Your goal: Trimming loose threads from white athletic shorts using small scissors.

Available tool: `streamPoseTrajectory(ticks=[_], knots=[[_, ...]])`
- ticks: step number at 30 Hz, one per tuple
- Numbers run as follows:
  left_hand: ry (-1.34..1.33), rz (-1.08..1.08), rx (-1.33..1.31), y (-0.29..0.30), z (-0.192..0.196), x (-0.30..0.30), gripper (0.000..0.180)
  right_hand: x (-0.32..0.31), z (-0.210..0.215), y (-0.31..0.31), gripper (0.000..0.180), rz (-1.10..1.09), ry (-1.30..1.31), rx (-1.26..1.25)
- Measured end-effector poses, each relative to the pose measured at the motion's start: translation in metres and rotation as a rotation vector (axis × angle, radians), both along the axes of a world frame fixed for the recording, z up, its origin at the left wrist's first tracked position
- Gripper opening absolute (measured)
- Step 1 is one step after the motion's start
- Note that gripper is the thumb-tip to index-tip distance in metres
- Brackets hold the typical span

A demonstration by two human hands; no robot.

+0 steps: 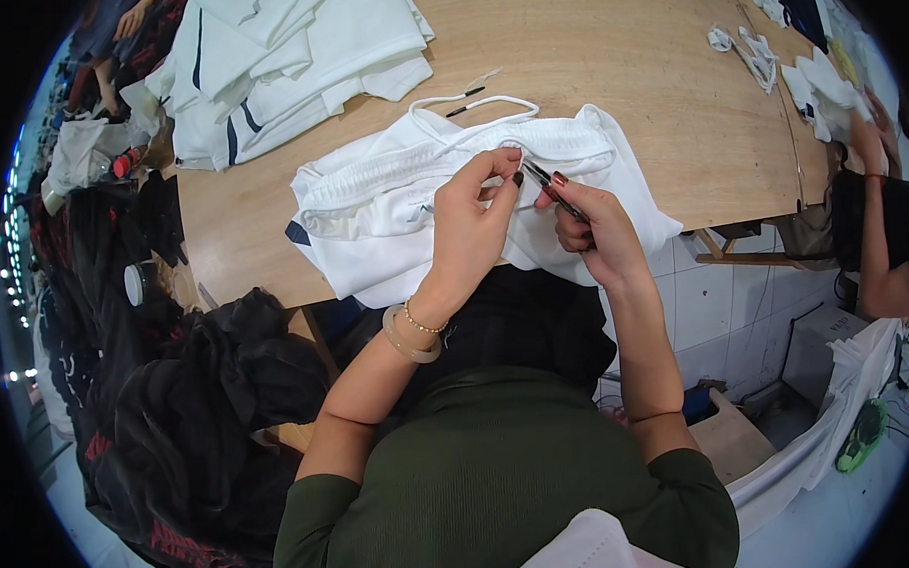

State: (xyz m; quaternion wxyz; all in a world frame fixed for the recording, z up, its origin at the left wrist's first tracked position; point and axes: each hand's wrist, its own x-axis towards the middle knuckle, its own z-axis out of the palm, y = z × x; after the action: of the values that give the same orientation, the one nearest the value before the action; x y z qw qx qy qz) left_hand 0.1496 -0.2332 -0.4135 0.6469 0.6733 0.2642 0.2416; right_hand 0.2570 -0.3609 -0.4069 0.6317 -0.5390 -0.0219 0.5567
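In the head view, a white garment [379,259] lies over the table's [586,49] near edge, the left hand [469,218] pinching at its waistband [381,176] while the right hand [605,224] grips dark snips [569,206], and white clothes [302,64] lie toward the far left corner.

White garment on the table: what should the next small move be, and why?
Probably one small, careful snip with the dark snips, clear of the left hand's fingertips. The right hand holds the snips with their tips pointing toward the left hand, whose fingertips are closed together at the gathered waistband. Anything pinched there is too small to tell, so check it first.
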Motion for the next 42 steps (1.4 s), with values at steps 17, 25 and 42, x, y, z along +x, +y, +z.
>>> streamPoseTrajectory(ticks=[17,25,42], knots=[[0.01,0.004,0.039,0.0,0.001,-0.002,0.01,0.001,-0.004,0.009,0.029,-0.032,-0.04,0.025],[0.002,-0.004,0.033,0.001,0.003,-0.002,0.007,0.006,-0.007,0.007,0.027,-0.057,-0.047,0.056],[0.165,-0.281,0.724,-0.003,0.015,-0.045,0.016,0.034,0.023,-0.017,0.03,-0.289,-0.68,0.144]])
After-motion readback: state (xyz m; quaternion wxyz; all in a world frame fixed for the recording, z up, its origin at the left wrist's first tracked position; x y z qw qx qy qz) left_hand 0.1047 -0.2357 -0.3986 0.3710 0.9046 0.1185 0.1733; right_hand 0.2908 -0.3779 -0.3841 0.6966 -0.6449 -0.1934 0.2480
